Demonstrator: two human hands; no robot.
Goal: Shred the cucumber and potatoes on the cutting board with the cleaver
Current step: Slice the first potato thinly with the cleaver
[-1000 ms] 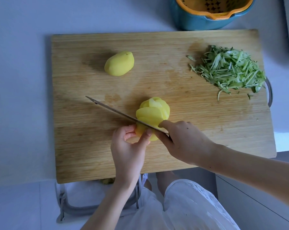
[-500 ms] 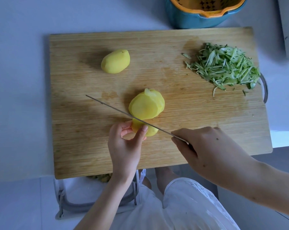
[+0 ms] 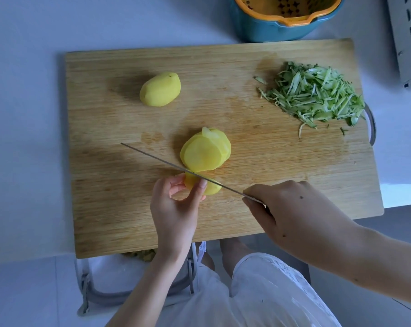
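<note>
Two potatoes share the cutting board [image 3: 258,185]. One, a whole peeled potato [image 3: 160,89], lies untouched at about 10 o'clock from the board's middle. The other is partly cut and sits slightly toward 7 o'clock from the middle. Its potato slices [image 3: 204,153] lean in an overlapping fan on the far side of the blade. The uncut potato end [image 3: 212,188] sits on the near side, touching the blade.

The cleaver [image 3: 157,159] is seen edge-on as a thin grey line. It runs from its tip at 9 o'clock across the potato toward 4 o'clock.

The left hand [image 3: 176,208] comes in from 6 o'clock, with its thumb and curled fingers pinching the potato end just beside the steel. The right hand [image 3: 294,215] comes in from 4 o'clock and is wrapped tight round the cleaver's handle, which it hides. Its forefinger and thumb close on the base of the blade.

Shredded cucumber [image 3: 315,95] is heaped at 2 o'clock on the board, well apart from both potatoes, with a few stray strands at the pile's near edge. A metal handle [image 3: 372,123] curves off the board's 3 o'clock edge.

Beyond the board at 1 o'clock stands a blue bowl [image 3: 258,29] holding an orange strainer [image 3: 254,5].
</note>
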